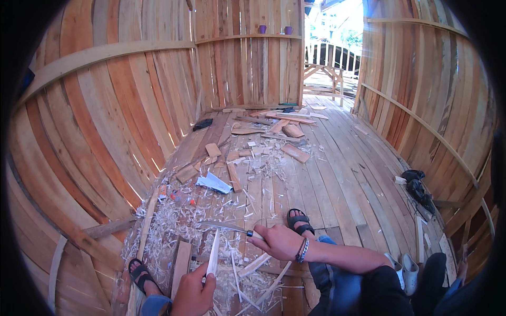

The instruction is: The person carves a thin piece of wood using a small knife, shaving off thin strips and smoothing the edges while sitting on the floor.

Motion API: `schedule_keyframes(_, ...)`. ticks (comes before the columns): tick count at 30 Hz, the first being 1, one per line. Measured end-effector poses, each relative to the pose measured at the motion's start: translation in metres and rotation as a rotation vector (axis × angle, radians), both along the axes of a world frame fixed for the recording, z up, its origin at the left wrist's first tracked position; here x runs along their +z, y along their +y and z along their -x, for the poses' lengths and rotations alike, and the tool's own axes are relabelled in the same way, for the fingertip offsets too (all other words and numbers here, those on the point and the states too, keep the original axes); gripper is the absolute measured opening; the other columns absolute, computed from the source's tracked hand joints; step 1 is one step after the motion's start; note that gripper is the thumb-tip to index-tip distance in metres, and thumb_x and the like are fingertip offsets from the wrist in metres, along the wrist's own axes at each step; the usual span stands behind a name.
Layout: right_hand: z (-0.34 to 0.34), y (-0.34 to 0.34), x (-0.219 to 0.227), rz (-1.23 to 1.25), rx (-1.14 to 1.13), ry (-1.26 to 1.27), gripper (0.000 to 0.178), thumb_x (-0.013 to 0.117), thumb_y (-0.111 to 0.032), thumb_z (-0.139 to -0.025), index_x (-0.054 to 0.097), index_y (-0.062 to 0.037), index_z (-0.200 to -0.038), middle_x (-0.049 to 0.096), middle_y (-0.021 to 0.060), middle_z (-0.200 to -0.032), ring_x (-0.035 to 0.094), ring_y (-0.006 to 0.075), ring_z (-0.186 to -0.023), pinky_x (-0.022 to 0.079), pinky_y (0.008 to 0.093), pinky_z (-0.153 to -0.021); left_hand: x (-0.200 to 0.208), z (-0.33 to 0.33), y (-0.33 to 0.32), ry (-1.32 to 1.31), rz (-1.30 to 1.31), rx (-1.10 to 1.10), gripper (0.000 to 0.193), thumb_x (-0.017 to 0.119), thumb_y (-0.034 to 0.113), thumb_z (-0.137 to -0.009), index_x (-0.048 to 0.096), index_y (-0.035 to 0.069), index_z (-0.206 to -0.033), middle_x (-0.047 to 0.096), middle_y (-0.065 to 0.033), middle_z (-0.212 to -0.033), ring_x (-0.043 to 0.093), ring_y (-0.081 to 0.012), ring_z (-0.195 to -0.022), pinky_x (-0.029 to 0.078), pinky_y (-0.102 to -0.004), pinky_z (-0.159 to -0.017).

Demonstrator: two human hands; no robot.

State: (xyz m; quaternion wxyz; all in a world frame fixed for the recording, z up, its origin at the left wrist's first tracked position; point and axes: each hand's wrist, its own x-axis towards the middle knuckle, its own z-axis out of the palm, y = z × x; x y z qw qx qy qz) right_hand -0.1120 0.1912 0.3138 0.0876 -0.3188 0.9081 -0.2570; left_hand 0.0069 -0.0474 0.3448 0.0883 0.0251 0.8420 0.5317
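My right hand (280,242) is closed round the pale handle of a knife (232,227). Its long thin blade points left, near the upper tip of a pale pointed wooden stick (214,252); whether they touch I cannot tell. That stick stands up, tip away from me, out of my left hand (193,293), which grips its lower end between thumb and fingers. Curled wood shavings (174,224) lie thickly on the floor below and left of my hands. Beside my left hand a reddish wooden block (181,268) rests at a slant.
Loose boards and offcuts (295,152) are scattered farther ahead on the plank floor (345,174). A white and blue packet (214,183) lies among shavings. Light-coloured shoes (410,274) and a black plastic bag (417,192) are at the right. Plank walls (245,73) surround the room, with a doorway at the back.
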Motion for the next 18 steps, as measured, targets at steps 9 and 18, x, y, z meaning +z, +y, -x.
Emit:
schedule_keyframes(9,-0.011,-0.001,0.004,-0.001,-0.011,-0.030,0.041,0.043,-0.042,-0.099,0.053,-0.0021,-0.100,0.061,0.0245,-0.069,0.062,0.0451,-0.072,0.049,0.0530,-0.067,-0.001,-0.001,-0.002,-0.042,0.008,-0.018,0.024,0.043,0.009,-0.096,0.055,-0.006,-0.111,0.056,-0.0038,-0.067,0.055,-0.0104,-0.043,0.044,-0.0246,-0.040)
schedule_keyframes(18,-0.025,-0.003,0.009,0.061,0.159,-0.090,0.044,0.041,-0.044,-0.099,0.053,-0.0016,-0.097,0.061,0.0252,-0.068,0.062,0.0454,-0.073,0.049,0.0533,-0.069,-0.008,0.000,-0.002,-0.006,0.046,-0.023,0.033,0.045,0.010,-0.096,0.053,-0.003,-0.125,0.057,-0.0033,-0.067,0.057,-0.0108,-0.043,0.045,-0.0254,-0.040)
